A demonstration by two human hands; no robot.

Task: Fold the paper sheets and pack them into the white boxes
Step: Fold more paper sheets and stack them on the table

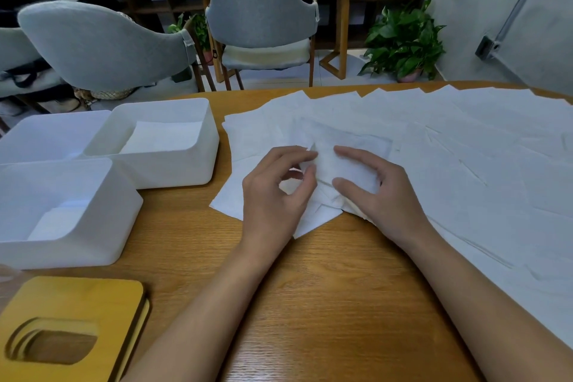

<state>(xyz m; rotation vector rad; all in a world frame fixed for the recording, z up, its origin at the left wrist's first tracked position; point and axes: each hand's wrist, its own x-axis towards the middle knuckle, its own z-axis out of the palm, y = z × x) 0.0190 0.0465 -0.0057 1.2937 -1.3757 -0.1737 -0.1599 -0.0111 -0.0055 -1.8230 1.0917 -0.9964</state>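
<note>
Several white paper sheets (449, 139) lie spread over the right half of the wooden table (325, 288). Both hands work a small folded sheet (338, 164) at the near left edge of that spread. My left hand (276, 192) pinches the sheet's left edge between thumb and fingers. My right hand (378, 192) holds its right side, index finger on top and thumb at the near edge. Three white boxes stand at the left: a far left box (46, 133), a back box (198, 152) with folded paper (164, 136) inside, and a near box (102, 226) holding folded paper (55, 223).
Stacked yellow wooden lids (74, 319) with an oval slot lie at the near left corner. Grey chairs (260, 9), a second wooden table and a potted plant (403, 40) stand beyond the table's far edge.
</note>
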